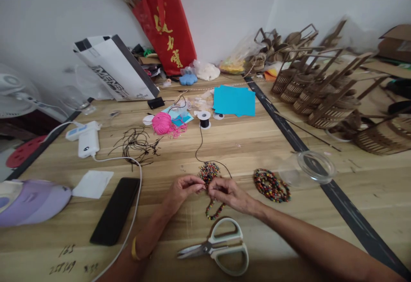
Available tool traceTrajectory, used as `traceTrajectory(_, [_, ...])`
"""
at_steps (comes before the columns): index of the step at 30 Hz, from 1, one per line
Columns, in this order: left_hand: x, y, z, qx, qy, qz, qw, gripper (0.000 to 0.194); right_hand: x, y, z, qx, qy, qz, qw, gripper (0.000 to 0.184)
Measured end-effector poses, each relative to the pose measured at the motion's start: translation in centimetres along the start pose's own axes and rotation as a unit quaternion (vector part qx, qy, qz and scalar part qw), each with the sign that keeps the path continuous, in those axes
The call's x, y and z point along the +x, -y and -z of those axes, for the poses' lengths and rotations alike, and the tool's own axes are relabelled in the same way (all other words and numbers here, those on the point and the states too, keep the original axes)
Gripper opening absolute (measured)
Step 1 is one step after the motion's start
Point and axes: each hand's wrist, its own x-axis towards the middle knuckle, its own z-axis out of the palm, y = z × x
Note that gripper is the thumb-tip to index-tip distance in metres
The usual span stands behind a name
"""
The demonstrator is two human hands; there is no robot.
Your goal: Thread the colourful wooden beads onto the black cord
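Note:
My left hand [183, 191] and my right hand [229, 193] meet over the table, fingertips pinched and nearly touching. A short strand of colourful beads [213, 217] hangs from beneath my right fingers in a loop onto the wood. What my left fingertips pinch is too small to make out. Right behind the fingers lies a pile of small loose beads [209, 169]. A black cord [197, 150] runs from an upright spool [204, 122] down past the pile. White-handled scissors [213, 247] lie with blades apart a little nearer to me.
Coiled bead strings [272, 185] and a clear round container [313, 167] lie right. To the left are a black phone [114, 211], a white cable [136, 196], and cut black cord pieces [135, 145]. Pink yarn [162, 122], blue sheets [234, 100] and woven baskets [316, 89] stand farther back.

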Motion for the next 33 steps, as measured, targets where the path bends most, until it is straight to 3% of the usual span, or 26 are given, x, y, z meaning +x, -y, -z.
traceTrajectory(7, [-0.06,-0.11,0.19,0.015,-0.004,0.005,1.000,0.019,0.05,0.28,-0.04,-0.016,-0.015,-0.002,1.000,0.046])
traceTrajectory(33, [-0.26,-0.17,0.18,0.055,0.004,-0.009,0.998,0.023,0.07,-0.16,0.00,-0.036,-0.011,0.003,0.999,0.041])
